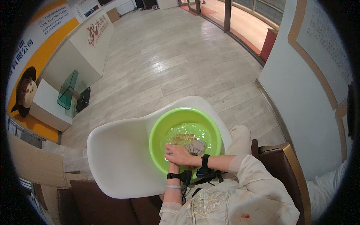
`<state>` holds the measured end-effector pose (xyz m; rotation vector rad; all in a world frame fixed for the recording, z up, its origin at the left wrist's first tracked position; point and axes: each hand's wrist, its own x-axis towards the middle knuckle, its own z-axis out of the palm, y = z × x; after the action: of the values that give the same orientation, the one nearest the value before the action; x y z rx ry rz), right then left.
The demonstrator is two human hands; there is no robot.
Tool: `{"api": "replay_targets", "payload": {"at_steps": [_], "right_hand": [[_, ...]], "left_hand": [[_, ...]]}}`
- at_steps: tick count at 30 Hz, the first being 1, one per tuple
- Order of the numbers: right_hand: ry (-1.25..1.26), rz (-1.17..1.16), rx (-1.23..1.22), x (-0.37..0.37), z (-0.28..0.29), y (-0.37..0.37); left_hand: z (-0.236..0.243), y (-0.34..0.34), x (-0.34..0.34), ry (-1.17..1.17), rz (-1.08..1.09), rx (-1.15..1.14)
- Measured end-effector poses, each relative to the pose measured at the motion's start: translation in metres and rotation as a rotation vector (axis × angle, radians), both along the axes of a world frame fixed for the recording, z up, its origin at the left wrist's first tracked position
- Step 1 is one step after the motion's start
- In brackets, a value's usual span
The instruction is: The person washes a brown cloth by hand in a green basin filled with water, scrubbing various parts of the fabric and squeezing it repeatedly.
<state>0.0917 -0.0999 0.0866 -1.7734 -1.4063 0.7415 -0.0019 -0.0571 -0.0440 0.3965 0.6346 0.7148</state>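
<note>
A bright green plastic basin (153,135) with water in its bottom stands on a white moulded chair. Over the basin's near side my hands come together, the right crossing on top of the left. My right hand (180,154) is closed on a wet grey cloth (196,147), which lies bunched in the water beside it. A small grey end of cloth also shows at the fingertips. My left hand (171,160) is underneath, its fingers mostly hidden by the right one. Both wrists wear black straps with small devices, and the left also a pale bangle.
The white chair's (118,161) broad seat spreads left of the basin. Brown upholstered seating (97,198) lies at the near left, and a brown chair back (283,168) at the right. Grey plank flooring (165,63) extends ahead to a white counter (90,45). A pale wall (288,86) stands right.
</note>
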Motion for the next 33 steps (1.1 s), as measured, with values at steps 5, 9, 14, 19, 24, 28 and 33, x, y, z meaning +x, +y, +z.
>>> {"api": "replay_targets", "payload": {"at_steps": [5,9,14,19,24,28,33], "right_hand": [[-0.080,-0.265,0.036,0.051,-0.047,0.022],[-0.068,-0.249,0.086,0.049,-0.033,0.013],[-0.152,-0.198,0.400,-0.001,-0.018,-0.009],[-0.024,-0.338,0.018,0.057,-0.029,0.009],[0.170,-0.133,0.290,0.001,0.015,-0.023],[0.024,-0.115,-0.014,0.056,-0.046,0.000],[0.599,0.384,-0.243,0.091,-0.040,0.006]], "left_hand": [[0.049,-0.014,0.034,0.271,-0.037,0.097],[0.051,-0.004,0.044,0.227,0.017,-0.034],[-0.021,0.021,-0.005,-0.387,-0.169,0.122],[0.055,-0.012,0.047,0.273,0.020,0.026],[0.021,0.020,0.012,-0.545,-0.214,0.287],[0.075,-0.012,0.033,0.402,-0.039,0.075],[0.083,0.002,0.023,0.691,0.033,0.548]]}}
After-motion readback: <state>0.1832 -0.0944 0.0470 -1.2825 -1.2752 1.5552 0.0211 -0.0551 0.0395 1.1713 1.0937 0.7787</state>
